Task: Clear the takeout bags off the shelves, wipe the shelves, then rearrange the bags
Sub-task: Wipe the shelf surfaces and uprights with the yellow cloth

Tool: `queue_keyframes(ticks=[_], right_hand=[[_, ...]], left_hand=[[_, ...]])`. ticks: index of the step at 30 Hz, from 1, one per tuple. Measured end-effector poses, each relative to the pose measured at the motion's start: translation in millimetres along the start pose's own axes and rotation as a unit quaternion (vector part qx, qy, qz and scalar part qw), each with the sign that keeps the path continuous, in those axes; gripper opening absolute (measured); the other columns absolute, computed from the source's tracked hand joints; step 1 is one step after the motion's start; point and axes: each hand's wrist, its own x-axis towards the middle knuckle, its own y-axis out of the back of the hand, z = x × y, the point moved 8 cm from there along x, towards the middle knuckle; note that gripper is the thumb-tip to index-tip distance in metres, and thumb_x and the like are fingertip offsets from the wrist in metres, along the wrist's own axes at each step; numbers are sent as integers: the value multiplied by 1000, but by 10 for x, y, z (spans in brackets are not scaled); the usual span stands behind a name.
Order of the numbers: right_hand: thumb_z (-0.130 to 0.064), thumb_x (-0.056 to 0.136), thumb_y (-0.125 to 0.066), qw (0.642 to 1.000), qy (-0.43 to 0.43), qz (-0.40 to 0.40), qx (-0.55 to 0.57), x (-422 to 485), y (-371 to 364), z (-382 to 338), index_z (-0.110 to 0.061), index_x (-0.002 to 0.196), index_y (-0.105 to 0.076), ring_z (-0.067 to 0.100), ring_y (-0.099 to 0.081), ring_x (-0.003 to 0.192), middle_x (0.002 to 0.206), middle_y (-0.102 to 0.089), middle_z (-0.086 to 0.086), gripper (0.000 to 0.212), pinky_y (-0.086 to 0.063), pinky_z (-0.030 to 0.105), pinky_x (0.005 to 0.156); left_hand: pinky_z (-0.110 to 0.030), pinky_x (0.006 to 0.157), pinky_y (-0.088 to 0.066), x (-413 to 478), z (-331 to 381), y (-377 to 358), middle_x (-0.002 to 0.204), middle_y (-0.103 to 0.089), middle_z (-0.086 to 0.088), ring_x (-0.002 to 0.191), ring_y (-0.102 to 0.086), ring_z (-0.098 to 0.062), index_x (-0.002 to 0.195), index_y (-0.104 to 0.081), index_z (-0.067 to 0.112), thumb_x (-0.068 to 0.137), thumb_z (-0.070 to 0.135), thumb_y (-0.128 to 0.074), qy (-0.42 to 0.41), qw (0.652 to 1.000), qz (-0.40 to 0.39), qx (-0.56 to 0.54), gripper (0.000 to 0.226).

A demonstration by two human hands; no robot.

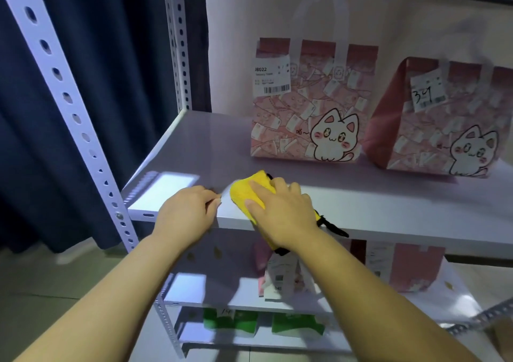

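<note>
Two pink takeout bags with a white cat print stand upright at the back of the white shelf (pixel 388 203): one (pixel 311 103) in the middle, a second (pixel 444 120) to its right marked "34". My right hand (pixel 280 211) presses a yellow cloth (pixel 249 192) with black trim onto the shelf's front edge. My left hand (pixel 186 211) rests on the front edge just left of the cloth, fingers curled over the rim. The left half of the shelf surface is bare.
A lower shelf (pixel 222 292) holds more pink bags (pixel 410 267) and a white receipt-covered bag (pixel 280 278). Green bags (pixel 294 324) sit on the shelf below that. Perforated white uprights (pixel 69 103) frame the rack; a dark blue curtain (pixel 111 84) hangs at the left.
</note>
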Motion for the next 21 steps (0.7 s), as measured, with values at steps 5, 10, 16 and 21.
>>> queue_keyframes(ticks=[5, 10, 16, 21], right_hand=[[-54, 94, -29, 995, -97, 4, 5, -185, 144, 662, -44, 139, -31, 35, -36, 118, 139, -37, 4, 47, -35, 45, 93], [-51, 94, -29, 977, -215, 9, 7, -121, 103, 710, -36, 138, -34, 38, -31, 120, 141, -33, 6, 47, -30, 48, 93], [-61, 90, -26, 995, -91, 35, -21, 21, -40, -129, -35, 139, -34, 35, -33, 116, 137, -38, 3, 56, -31, 46, 88], [-66, 87, -32, 999, -30, 33, 10, -147, 40, 66, -44, 139, -33, 31, -38, 113, 139, -39, -1, 56, -36, 43, 90]], left_hand=[[-28, 64, -38, 6, -49, -18, 94, -63, 2, 89, -54, -20, 103, -69, 24, 95, 32, -43, -13, 1000, -10, -14, 28], [-29, 63, -41, 19, -65, -30, 90, -61, 2, 86, -53, -21, 98, -68, 23, 95, 31, -43, -14, 1000, -12, -16, 27], [-30, 65, -42, 12, -77, -41, 94, -61, 1, 90, -53, -22, 99, -68, 22, 95, 32, -42, -18, 999, -23, -18, 28], [-33, 69, -44, 1, -73, -27, 97, -62, -2, 92, -53, -24, 103, -67, 18, 96, 31, -41, -40, 998, -27, -30, 30]])
